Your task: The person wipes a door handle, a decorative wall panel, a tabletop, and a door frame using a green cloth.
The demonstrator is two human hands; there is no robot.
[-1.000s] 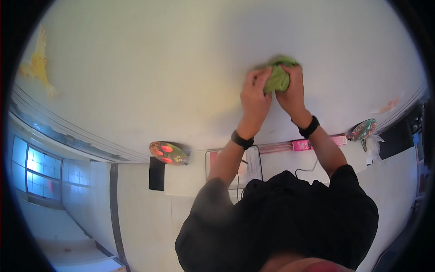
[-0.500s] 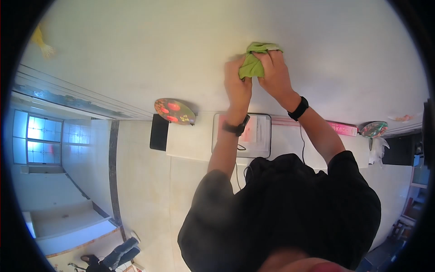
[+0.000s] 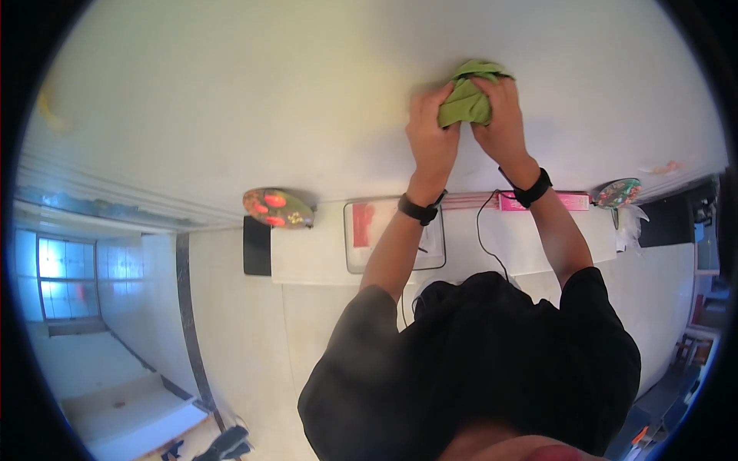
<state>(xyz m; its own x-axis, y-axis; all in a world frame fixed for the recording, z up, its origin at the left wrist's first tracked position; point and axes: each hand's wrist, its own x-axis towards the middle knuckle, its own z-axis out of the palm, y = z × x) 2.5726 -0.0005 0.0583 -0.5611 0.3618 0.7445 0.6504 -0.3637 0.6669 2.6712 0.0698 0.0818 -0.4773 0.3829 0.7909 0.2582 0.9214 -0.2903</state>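
A crumpled green cloth (image 3: 467,104) is pressed against the pale wall (image 3: 323,100), high above the white ledge. My left hand (image 3: 432,127) grips its left side, with the thumb toward the middle. On the other side, my right hand (image 3: 503,115) has its fingers bent over the fabric's right part. Both arms reach up and forward, a black band on each wrist. Folds of the cloth cover some fingertips.
Below, the white ledge (image 3: 307,257) carries a dark-rimmed clear tray (image 3: 384,259) with papers, a pink box (image 3: 553,201) and a thin black cable (image 3: 480,230). Oval decorated plaques (image 3: 278,209) stand at both ends. Someone's legs (image 3: 227,446) show at lower left.
Both hands and the green cloth have shifted right and slightly upward along the wall, staying together. The whole view has also shifted a little. Both hands still hold the cloth.
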